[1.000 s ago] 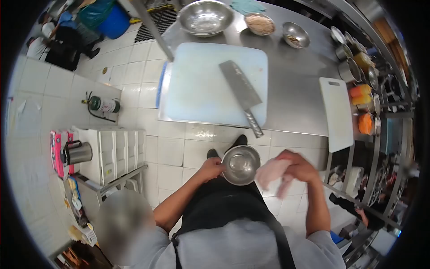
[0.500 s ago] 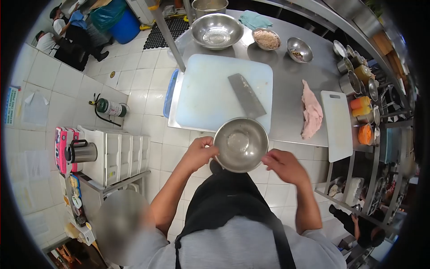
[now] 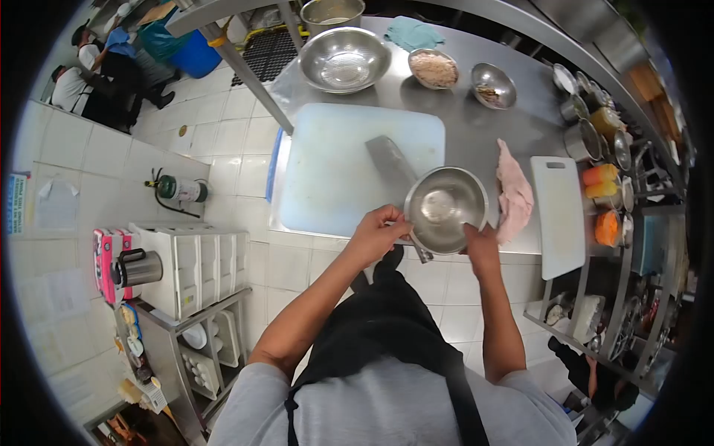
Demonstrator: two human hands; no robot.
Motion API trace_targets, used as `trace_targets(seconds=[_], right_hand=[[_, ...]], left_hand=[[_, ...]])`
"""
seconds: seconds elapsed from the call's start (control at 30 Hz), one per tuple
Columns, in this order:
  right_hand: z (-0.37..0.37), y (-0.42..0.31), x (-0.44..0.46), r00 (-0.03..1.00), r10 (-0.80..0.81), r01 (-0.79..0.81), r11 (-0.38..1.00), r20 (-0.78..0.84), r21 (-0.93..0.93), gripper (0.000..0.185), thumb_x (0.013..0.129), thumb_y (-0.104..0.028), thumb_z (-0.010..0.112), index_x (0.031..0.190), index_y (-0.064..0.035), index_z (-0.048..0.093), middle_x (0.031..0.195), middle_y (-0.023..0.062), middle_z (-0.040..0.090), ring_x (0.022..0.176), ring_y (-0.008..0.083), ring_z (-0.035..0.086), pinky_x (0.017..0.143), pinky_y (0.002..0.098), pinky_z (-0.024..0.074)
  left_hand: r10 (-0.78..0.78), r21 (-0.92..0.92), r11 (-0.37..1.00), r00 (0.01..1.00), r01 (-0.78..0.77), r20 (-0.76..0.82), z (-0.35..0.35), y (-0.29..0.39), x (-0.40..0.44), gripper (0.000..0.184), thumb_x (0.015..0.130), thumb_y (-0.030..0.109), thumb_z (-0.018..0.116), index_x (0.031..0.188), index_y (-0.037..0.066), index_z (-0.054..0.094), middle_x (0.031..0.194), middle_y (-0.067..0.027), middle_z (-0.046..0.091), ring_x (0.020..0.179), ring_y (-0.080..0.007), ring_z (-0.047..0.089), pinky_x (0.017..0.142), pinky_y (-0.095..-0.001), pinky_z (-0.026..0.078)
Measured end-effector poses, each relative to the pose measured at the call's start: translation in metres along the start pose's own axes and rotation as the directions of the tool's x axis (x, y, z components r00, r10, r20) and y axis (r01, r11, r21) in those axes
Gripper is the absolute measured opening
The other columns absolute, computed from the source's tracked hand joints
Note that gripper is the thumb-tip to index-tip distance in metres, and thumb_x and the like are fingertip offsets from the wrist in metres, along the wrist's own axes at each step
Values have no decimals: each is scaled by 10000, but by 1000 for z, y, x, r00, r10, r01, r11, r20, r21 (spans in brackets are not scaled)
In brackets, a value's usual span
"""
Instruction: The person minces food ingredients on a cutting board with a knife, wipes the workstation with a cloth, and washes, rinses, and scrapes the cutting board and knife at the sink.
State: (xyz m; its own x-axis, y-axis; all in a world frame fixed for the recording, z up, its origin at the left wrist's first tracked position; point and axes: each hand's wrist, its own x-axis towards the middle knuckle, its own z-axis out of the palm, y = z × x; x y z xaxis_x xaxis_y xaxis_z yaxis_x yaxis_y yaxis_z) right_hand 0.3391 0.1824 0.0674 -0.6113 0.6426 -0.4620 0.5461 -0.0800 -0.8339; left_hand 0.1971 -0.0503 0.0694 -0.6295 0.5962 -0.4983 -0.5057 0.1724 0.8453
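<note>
A round stainless steel bowl [image 3: 446, 201] is held tilted over the near edge of the steel table. My left hand [image 3: 378, 238] pinches its left rim. My right hand [image 3: 482, 249] is closed on the lower right rim, fingertips over the inside. Behind the bowl, a cleaver [image 3: 390, 156] lies on the white cutting board [image 3: 335, 171], its lower part hidden. A small metal end [image 3: 424, 254] pokes out below the bowl; I cannot tell what it belongs to. To the right lies a pink cloth [image 3: 515, 193].
At the table's back stand a large steel bowl [image 3: 344, 63], a bowl of shredded food [image 3: 433, 70], a smaller bowl [image 3: 493, 85] and a teal cloth [image 3: 413, 33]. A narrow white board [image 3: 558, 215] and several containers line the right side. A metal post [image 3: 256, 85] rises at left.
Both hands have moved right and slightly up with the bowl, from the cutting board's near edge towards the pink cloth. My right hand has closed on the rim.
</note>
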Motion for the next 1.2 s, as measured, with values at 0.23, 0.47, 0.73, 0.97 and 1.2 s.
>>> trace_targets(seconds=[0.23,0.47,0.73,0.97,1.2], right_hand=[[13,50,51,987,137,-162,840,87,518,421,952,-143,663,1314,61,599,1159,152,709,1048,264,698,931,397,559],[53,33,31,984,113,-167,838,134,519,447,967,-179,620,1325,88,622,1214,164,704,1132,264,649,1026,365,480],[49,36,36,992,-25,-4,974,127,226,461,955,-246,583,1257,92,665,1053,211,741,1010,288,690,932,410,515],[40,31,42,982,-54,19,982,180,190,448,952,-262,591,1221,86,676,1016,176,732,940,259,666,880,416,517],[5,8,32,935,207,-267,945,288,188,405,938,-219,613,1209,78,660,1081,152,722,1054,269,654,973,400,498]], left_hand=[[417,620,769,616,153,-669,-179,-24,22,621,915,445,766,1253,-70,689,1251,-255,696,1138,-391,673,931,-449,542],[212,610,620,643,493,-736,-199,-8,31,806,901,660,658,1178,-94,723,1097,-294,737,1022,-427,723,935,-490,555],[193,561,553,561,616,-805,-178,2,41,1017,878,823,586,1191,-138,699,1147,-304,734,1116,-437,712,984,-491,549],[34,437,698,584,567,-811,-203,-2,48,1085,882,855,566,1279,-151,648,1222,-318,703,1149,-424,697,1000,-463,538],[-191,28,968,803,250,-564,-189,26,7,696,970,443,783,1328,-118,579,1229,-199,711,1072,-238,713,906,-376,583]])
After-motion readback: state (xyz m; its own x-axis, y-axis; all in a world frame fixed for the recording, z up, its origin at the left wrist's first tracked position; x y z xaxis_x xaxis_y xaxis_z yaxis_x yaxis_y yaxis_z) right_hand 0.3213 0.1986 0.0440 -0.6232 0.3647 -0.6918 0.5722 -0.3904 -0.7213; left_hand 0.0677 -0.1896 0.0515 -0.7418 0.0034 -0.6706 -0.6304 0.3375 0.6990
